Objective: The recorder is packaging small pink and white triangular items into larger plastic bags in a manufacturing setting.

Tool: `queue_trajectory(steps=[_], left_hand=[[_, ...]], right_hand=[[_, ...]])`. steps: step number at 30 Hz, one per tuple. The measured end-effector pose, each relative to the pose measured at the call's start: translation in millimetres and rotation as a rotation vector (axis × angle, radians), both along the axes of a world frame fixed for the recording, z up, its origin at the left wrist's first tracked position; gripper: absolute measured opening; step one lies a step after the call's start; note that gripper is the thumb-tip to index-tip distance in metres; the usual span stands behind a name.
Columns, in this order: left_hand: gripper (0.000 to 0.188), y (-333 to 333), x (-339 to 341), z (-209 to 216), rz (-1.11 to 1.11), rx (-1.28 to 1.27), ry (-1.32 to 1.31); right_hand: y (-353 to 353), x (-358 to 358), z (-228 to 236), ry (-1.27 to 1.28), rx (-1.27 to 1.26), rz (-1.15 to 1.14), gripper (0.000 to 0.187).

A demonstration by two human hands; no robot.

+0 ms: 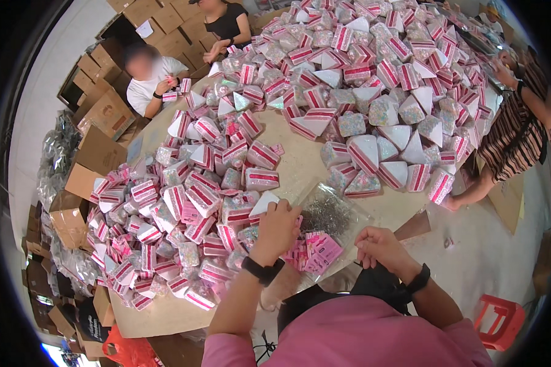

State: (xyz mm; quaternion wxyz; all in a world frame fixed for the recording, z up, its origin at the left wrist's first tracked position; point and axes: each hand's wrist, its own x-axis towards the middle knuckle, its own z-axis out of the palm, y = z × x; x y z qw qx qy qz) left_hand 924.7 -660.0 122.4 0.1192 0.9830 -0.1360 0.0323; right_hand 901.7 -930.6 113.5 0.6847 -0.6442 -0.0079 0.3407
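My left hand [278, 229] reaches over the near edge of the left heap, its fingers curled against a toy cake slice [264, 204] with a white face. Its fingertips are partly hidden. Pink printed cards [323, 252] lie on the table just right of that wrist. Beyond them is a clear plastic bag [353, 215] holding a tangle of thin dark strands [324, 214]. My right hand [382, 249] hovers by the table's front edge, near the bag, with thumb and fingers pinched together. Whatever sits in that pinch is too small to make out.
A large heap of toy cake slices [386, 73] covers the table's far side. Two people [153, 79] [226, 27] work at the far left, another person [520, 116] at the right. Cartons [107, 116] line the left. A red stool [501, 321] stands at lower right.
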Motion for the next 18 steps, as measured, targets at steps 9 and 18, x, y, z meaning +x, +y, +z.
queue_trajectory(steps=[9,18], left_hand=[[0.015,20,1,-11,0.006,-0.237,0.031],[0.019,8,-22,28,0.194,-0.523,0.038]], right_hand=[[19,20,-8,-0.234,-0.134,0.019,0.011],[66,51,-36,-1.02,-0.711,0.208,0.011]])
